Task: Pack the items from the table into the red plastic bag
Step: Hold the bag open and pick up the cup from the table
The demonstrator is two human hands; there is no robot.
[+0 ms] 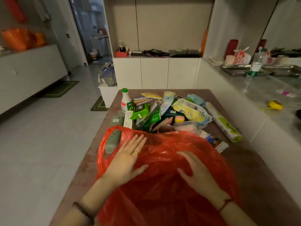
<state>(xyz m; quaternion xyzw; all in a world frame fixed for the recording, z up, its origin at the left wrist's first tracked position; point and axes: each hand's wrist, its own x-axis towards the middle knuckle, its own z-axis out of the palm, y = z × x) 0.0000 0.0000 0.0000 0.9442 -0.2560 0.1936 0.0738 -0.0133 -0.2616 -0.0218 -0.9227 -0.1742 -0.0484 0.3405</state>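
The red plastic bag (pixel 164 190) lies spread flat over the near half of the brown table (pixel 254 173). My left hand (pixel 128 159) presses on its left part with fingers straight. My right hand (pixel 195 170) rests flat on its middle, fingers spread. A grey-green power strip (pixel 114 141) shows through the bag's left handle hole. Behind the bag lies a heap of items: a white bottle with a green cap (pixel 125 101), a green wipes pack (pixel 140 111), a yellow wipes pack (pixel 189 110), a long roll in green-white wrap (pixel 223 122).
White cabinets (pixel 154 72) stand beyond the table. A grey counter (pixel 263 88) runs along the right with a water bottle (pixel 257 64), metal trays and a yellow object (pixel 275 105). Tiled floor (pixel 48 128) lies to the left with green mats.
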